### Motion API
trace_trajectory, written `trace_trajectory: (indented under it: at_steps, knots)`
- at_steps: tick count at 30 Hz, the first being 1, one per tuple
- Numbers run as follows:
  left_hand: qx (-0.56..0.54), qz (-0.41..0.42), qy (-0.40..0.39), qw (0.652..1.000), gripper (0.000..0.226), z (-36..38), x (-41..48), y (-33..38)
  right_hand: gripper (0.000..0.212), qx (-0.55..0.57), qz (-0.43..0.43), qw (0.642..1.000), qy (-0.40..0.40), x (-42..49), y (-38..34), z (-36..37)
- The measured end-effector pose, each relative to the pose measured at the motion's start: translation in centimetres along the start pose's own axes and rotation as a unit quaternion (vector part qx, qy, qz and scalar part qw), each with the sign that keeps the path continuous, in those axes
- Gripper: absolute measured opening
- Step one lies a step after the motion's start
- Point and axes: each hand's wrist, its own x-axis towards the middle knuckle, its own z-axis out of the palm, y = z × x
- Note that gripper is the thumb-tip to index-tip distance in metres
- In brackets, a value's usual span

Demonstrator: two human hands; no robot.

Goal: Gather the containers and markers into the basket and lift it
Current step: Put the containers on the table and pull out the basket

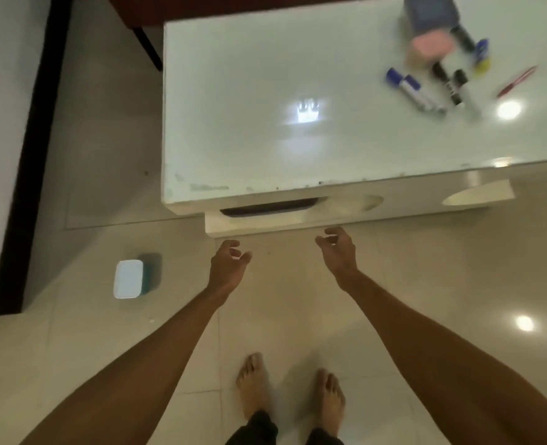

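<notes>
While my left hand and right hand hang loosely curled and empty, I should reach the markers on the bench first, pinching each mid-barrel.

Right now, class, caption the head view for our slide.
Empty left hand and right hand hover before table holding markers.

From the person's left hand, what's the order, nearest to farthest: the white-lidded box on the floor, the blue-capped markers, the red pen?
1. White-lidded box, on the floor to the left of the left hand.
2. Blue-capped markers, on the table, far right part.
3. Red pen, farther right still.
</notes>
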Motion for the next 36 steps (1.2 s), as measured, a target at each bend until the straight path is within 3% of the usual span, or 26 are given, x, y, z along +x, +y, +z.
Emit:
trace_trajectory:
  at_steps: [5,12,16,21,24,28,36]
  knots:
    - [-0.020,-0.003,0.058,0.998,0.044,4.9,11.1,-5.7,0.032,0.033,-0.005,0.999,0.015,11.6,6.9,5.2]
    - [-0.012,0.023,0.209,0.978,0.051,7.7,23.0,-6.8,0.053,0.047,-0.071,0.994,0.068,23.7,8.3,10.4]
    - [-0.027,0.014,0.206,0.978,0.055,7.3,27.4,-7.0,0.055,0.028,-0.085,0.992,0.084,29.5,8.4,12.3]
    - [-0.110,0.043,0.175,0.977,0.035,7.1,29.7,-8.7,0.026,-0.007,-0.080,0.991,0.103,29.1,7.1,12.4]
    - [-0.163,0.077,0.157,0.971,0.027,7.3,30.0,-9.9,0.027,-0.002,-0.106,0.989,0.107,28.4,7.1,12.3]
    - [-0.184,0.079,0.192,0.961,0.037,7.0,27.9,-10.0,0.027,0.025,-0.112,0.988,0.099,24.9,7.2,11.7]
    - [-0.169,0.051,0.182,0.967,0.044,4.4,13.3,-13.3,0.036,0.055,-0.078,0.993,0.066,11.9,9.8,8.4]
